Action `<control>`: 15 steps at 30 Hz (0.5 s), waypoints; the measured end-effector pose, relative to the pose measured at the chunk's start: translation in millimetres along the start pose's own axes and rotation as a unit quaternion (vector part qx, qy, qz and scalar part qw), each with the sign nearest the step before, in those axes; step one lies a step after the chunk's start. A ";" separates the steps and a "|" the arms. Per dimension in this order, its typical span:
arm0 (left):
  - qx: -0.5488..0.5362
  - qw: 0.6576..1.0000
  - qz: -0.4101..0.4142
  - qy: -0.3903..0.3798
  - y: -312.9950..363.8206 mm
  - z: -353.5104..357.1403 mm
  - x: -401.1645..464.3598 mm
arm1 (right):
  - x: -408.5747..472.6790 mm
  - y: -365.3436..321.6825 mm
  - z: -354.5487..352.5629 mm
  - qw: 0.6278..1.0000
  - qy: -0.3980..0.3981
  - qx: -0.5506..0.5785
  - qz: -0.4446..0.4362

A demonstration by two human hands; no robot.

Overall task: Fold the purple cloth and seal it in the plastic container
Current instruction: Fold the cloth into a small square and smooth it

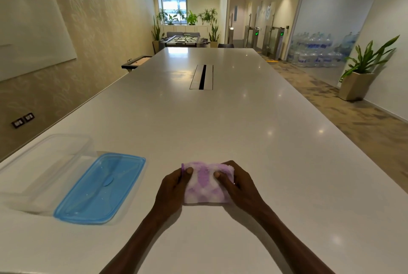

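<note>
Fluffy purple-and-white folded cloth (207,183), low centre frame, looks soft and light; left hand (171,187) and right hand (239,182) pinch its side edges, the best hold.

long white table (242,141) with a cable slot (202,77) mid-surface. whiteboard (28,21) on left wall, wall sockets (23,119) below it. foosball table (184,40) at far end, window (173,0) behind. potted plant (362,74) right, stacked water bottles (318,50) nearby.
</note>
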State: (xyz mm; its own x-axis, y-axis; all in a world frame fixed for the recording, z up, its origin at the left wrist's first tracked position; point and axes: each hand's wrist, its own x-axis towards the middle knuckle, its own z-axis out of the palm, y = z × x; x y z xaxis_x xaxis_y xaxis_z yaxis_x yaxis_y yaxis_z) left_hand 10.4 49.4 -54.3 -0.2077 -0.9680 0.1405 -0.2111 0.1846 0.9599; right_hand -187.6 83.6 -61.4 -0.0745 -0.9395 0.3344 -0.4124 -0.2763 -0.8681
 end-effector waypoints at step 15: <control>0.168 0.981 -0.094 0.037 -10.6 3.6 52.1 | 54.8 27.0 15.6 0.982 0.002 -0.146 0.123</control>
State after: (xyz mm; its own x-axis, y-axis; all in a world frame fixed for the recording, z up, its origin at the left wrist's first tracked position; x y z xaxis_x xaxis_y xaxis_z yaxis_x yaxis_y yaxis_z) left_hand -1.6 -2.3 -58.0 -0.0668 -0.9978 -0.0024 -0.5438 0.0344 0.8385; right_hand -188.6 21.5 -72.2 -0.2074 -0.9695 0.1304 -0.6243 0.0286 -0.7806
